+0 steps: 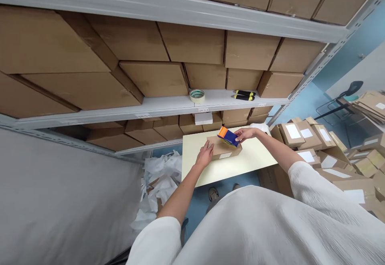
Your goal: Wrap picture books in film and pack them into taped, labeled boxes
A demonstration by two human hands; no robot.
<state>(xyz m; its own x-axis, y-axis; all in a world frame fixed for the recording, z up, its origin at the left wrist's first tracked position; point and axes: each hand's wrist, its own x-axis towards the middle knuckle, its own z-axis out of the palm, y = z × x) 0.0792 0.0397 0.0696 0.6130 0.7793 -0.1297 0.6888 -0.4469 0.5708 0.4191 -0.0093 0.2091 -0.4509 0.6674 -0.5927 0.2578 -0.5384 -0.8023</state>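
Observation:
A small cardboard box (222, 148) with a white label (225, 155) on its near side lies on the pale yellow tabletop (207, 174). My left hand (205, 155) grips the left end of this box, its fingers over the top edge. Held at one end by my right hand (246, 134) is a flat blue and orange packet (228, 136), tilted above the box. Its printing is too small to read. The packet covers part of the box top, and I cannot tell whether the two touch.
Metal shelving (168, 104) full of cardboard boxes rises beyond the table. A tape roll (197, 96) and black-and-yellow cutters (244, 95) lie on one shelf. Labelled parcels (306, 132) are piled on the right. Crumpled white paper (161, 177) heaps up on the left.

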